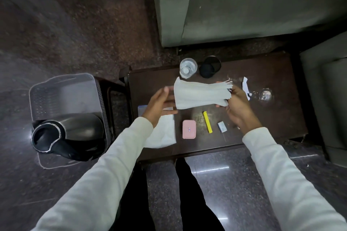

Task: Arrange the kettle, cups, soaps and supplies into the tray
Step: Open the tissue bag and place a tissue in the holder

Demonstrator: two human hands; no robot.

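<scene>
My right hand (237,107) grips the fringed end of a folded white cloth (199,93), held level above the dark table (272,118). My left hand (159,105) is open beside the cloth's other end, fingers spread, just short of it. A clear plastic tray (62,92) stands on a stool to the left, with a steel kettle (65,135) lying in its near end. On the table lie a pink soap box (189,129), a yellow stick-shaped item (207,122), a small grey packet (222,127) and a white bag (163,133). A glass cup (188,67) stands at the far edge.
A round black object (210,67) sits beside the glass cup. A torn white wrapper (245,86) and a shiny wet patch lie at the table's right. Grey sofa seats stand behind and to the right of the table. My legs are at the near edge.
</scene>
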